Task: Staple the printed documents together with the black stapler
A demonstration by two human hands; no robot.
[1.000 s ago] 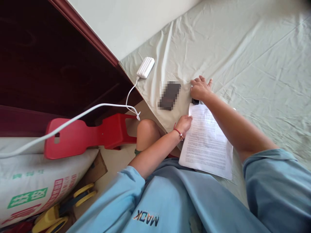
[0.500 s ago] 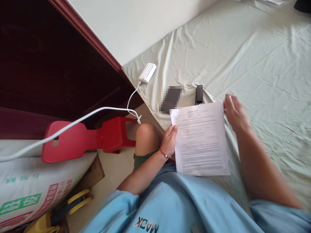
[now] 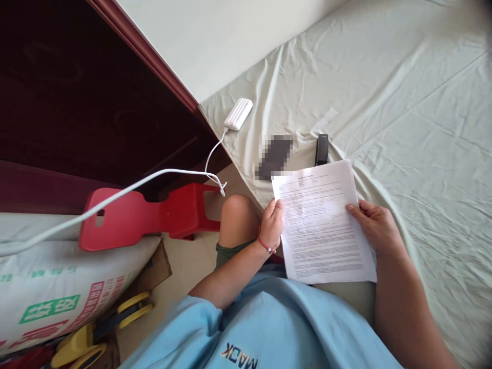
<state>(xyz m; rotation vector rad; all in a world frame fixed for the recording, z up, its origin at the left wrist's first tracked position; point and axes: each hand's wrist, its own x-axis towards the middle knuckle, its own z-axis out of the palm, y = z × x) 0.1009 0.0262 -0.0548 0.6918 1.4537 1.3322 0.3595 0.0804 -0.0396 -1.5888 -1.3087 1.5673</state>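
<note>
A printed sheet of paper (image 3: 321,220) is held over my lap at the edge of the bed. My left hand (image 3: 271,224) grips its left edge; a red string is on that wrist. My right hand (image 3: 376,226) holds its right edge with the thumb on top. Just beyond the top of the sheet a small black stapler (image 3: 322,149) lies on the pale green bedsheet (image 3: 403,102), apart from both hands. A dark, blurred-out flat object (image 3: 274,157) lies to the left of the stapler.
A white power bank (image 3: 239,114) sits near the bed's corner, its white cable (image 3: 154,179) trailing left over a red plastic stool (image 3: 146,215). A printed sack (image 3: 57,287) and yellow-and-black items (image 3: 96,333) lie on the floor at left. Dark wooden furniture (image 3: 77,102) stands behind.
My right hand left the stapler on the sheet, swung back and took the paper's right edge. My left hand lifted and turned the paper toward me.
</note>
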